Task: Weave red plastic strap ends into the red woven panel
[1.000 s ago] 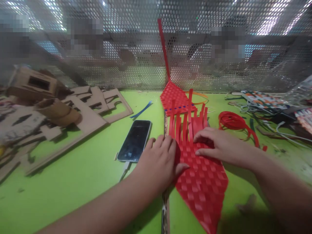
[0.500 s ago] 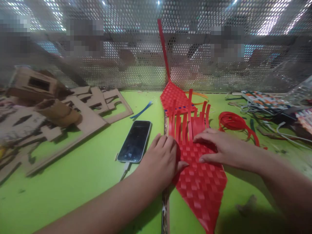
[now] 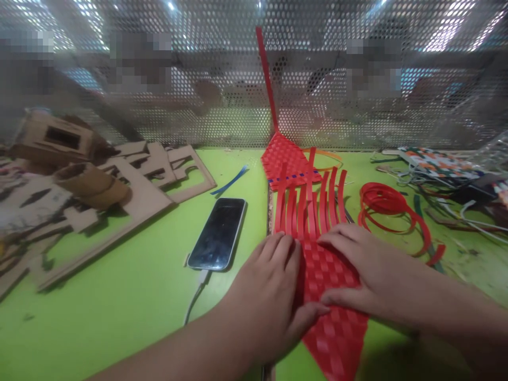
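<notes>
A red woven piece (image 3: pixel 329 270) lies on the green table, its pointed end near me and loose upright strips (image 3: pixel 311 196) at its far end. My left hand (image 3: pixel 270 296) is curled over its left edge, fingers together and thumb across the weave. On the right side rests my right hand (image 3: pixel 369 264), index finger and thumb spread apart on the surface; its other fingers are mostly hidden. Behind the strips, a second red woven piece (image 3: pixel 286 156) with a blue-marked edge leans at the mesh, a long strip rising from it.
A phone (image 3: pixel 218 233) with a white cable lies left of my hands, near a blue strip (image 3: pixel 230 181). Cardboard pieces (image 3: pixel 146 193) cover the far left. Coiled red strips (image 3: pixel 383 198) and tangled cables (image 3: pixel 472 219) are on the right. A perforated mesh (image 3: pixel 222 116) stands behind.
Both hands have come slightly nearer, and my right index finger and thumb have spread wider. More of the loose strips and the red coil show. The phone has shifted slightly in view.
</notes>
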Demonstrator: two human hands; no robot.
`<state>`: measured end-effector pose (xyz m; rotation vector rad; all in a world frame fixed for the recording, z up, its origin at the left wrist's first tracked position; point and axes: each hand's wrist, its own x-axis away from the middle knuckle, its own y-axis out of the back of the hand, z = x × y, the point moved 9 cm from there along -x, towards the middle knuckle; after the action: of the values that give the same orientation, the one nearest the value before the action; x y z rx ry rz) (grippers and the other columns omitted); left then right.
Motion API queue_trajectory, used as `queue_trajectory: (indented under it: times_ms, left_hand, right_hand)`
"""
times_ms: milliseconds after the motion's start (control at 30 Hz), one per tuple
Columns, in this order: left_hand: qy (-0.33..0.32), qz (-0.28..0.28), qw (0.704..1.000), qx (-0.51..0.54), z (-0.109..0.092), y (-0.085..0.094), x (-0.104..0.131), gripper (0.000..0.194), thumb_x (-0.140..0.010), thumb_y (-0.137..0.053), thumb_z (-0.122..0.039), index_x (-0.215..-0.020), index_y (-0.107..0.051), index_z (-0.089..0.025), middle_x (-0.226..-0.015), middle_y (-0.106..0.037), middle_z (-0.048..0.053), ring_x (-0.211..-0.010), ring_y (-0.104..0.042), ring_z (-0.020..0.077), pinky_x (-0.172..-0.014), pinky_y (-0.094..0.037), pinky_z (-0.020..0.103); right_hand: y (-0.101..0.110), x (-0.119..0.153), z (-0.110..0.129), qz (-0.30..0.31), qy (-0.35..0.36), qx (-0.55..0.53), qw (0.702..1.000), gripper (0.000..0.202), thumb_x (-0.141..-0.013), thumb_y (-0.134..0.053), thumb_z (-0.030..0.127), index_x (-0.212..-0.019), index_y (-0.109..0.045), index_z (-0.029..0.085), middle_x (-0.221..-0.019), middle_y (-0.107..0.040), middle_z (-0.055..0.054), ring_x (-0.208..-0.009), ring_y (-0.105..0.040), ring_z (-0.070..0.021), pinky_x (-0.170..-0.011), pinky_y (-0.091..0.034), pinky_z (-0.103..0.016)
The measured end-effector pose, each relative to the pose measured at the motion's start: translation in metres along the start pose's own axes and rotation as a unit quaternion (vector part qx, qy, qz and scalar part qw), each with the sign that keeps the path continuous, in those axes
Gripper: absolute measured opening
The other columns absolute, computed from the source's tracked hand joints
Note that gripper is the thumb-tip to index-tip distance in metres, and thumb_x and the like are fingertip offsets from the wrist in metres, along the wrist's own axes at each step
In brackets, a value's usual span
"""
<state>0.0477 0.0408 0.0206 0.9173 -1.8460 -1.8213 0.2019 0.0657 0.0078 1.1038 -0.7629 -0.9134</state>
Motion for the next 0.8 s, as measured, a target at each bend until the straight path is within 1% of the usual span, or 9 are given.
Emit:
queue_trajectory:
  times_ms: [67, 133, 233, 300, 400, 500, 600, 700, 800]
  left_hand:
    - [-0.006, 0.006, 1.0, -0.011, -0.003, -0.004, 0.001, 0.083, -0.108, -0.04, -0.07, -0.147, -0.062, 0.0, -0.143, -0.065, 0.027, -0.137, -0.056, 0.0438, -0.117, -0.045, 0.058]
    - [-0.004, 0.01, 1.0, -0.016, -0.002, -0.006, 0.002, 0.082, -0.108, -0.04, -0.069, -0.144, -0.064, 0.0, -0.14, -0.067, 0.027, -0.136, -0.057, 0.044, -0.118, -0.044, 0.058]
    - [0.009, 0.013, 1.0, 0.001, 0.002, -0.006, 0.001, 0.082, -0.105, -0.042, -0.072, -0.143, -0.064, -0.002, -0.139, -0.065, 0.026, -0.134, -0.057, 0.0452, -0.115, -0.046, 0.061]
    - [0.02, 0.02, 0.999, 0.025, 0.006, -0.006, -0.001, 0.08, -0.104, -0.044, -0.073, -0.141, -0.064, -0.005, -0.136, -0.065, 0.025, -0.129, -0.058, 0.0443, -0.112, -0.048, 0.063]
    - [0.029, 0.035, 0.998, 0.054, 0.009, -0.006, -0.006, 0.073, -0.104, -0.047, -0.07, -0.134, -0.065, -0.007, -0.127, -0.066, 0.022, -0.12, -0.059, 0.0415, -0.108, -0.05, 0.064]
    - [0.028, 0.037, 0.997, 0.059, 0.009, -0.008, -0.009, 0.074, -0.103, -0.048, -0.071, -0.134, -0.064, -0.006, -0.127, -0.064, 0.022, -0.121, -0.057, 0.0418, -0.108, -0.049, 0.065]
    - [0.029, 0.03, 0.997, 0.061, 0.009, -0.008, -0.01, 0.078, -0.103, -0.045, -0.075, -0.136, -0.063, -0.006, -0.13, -0.063, 0.023, -0.123, -0.056, 0.0421, -0.112, -0.047, 0.065]
    - [0.04, 0.032, 0.997, 0.062, 0.012, -0.008, -0.01, 0.083, -0.1, -0.048, -0.079, -0.134, -0.063, -0.005, -0.128, -0.063, 0.023, -0.123, -0.056, 0.0422, -0.114, -0.045, 0.065]
    - [0.042, 0.039, 0.997, 0.059, 0.013, -0.007, -0.01, 0.082, -0.099, -0.05, -0.078, -0.136, -0.062, -0.005, -0.127, -0.063, 0.022, -0.124, -0.056, 0.0422, -0.114, -0.046, 0.064]
  right_hand:
    - [-0.002, 0.004, -0.002, 0.003, -0.017, 0.0, 1.0, 0.083, -0.084, -0.077, 0.075, -0.147, -0.063, 0.023, -0.151, -0.06, -0.02, -0.135, -0.06, -0.044, -0.111, -0.051, -0.061]
    - [-0.004, 0.007, -0.006, 0.005, -0.027, -0.002, 1.0, 0.083, -0.081, -0.08, 0.073, -0.146, -0.064, 0.024, -0.151, -0.061, -0.021, -0.136, -0.059, -0.0452, -0.111, -0.051, -0.062]
    - [-0.006, 0.008, -0.012, 0.001, -0.033, -0.006, 0.999, 0.081, -0.08, -0.083, 0.07, -0.145, -0.065, 0.025, -0.149, -0.062, -0.02, -0.135, -0.059, -0.0452, -0.111, -0.051, -0.062]
    - [-0.007, 0.008, -0.013, -0.002, -0.033, -0.01, 0.999, 0.079, -0.08, -0.083, 0.069, -0.143, -0.064, 0.026, -0.148, -0.062, -0.019, -0.133, -0.06, -0.0439, -0.109, -0.051, -0.061]
    - [-0.007, 0.006, -0.013, -0.007, -0.048, -0.013, 0.999, 0.074, -0.078, -0.084, 0.07, -0.136, -0.066, 0.028, -0.138, -0.065, -0.017, -0.126, -0.063, -0.0417, -0.105, -0.054, -0.058]
    - [-0.006, 0.005, -0.012, -0.006, -0.071, -0.007, 0.997, 0.07, -0.074, -0.088, 0.068, -0.126, -0.068, 0.026, -0.127, -0.066, -0.016, -0.121, -0.064, -0.0412, -0.101, -0.054, -0.058]
    - [-0.004, 0.004, -0.01, -0.001, -0.069, -0.005, 0.998, 0.072, -0.074, -0.088, 0.067, -0.128, -0.066, 0.025, -0.126, -0.066, -0.015, -0.12, -0.063, -0.0409, -0.101, -0.053, -0.057]
    - [-0.002, 0.004, -0.008, 0.002, -0.06, -0.005, 0.998, 0.072, -0.077, -0.087, 0.066, -0.132, -0.063, 0.025, -0.127, -0.065, -0.015, -0.12, -0.063, -0.0404, -0.101, -0.053, -0.057]
    - [-0.001, 0.004, -0.007, 0.008, -0.049, -0.013, 0.999, 0.069, -0.08, -0.086, 0.063, -0.132, -0.062, 0.026, -0.127, -0.065, -0.014, -0.118, -0.063, -0.0384, -0.099, -0.053, -0.053]
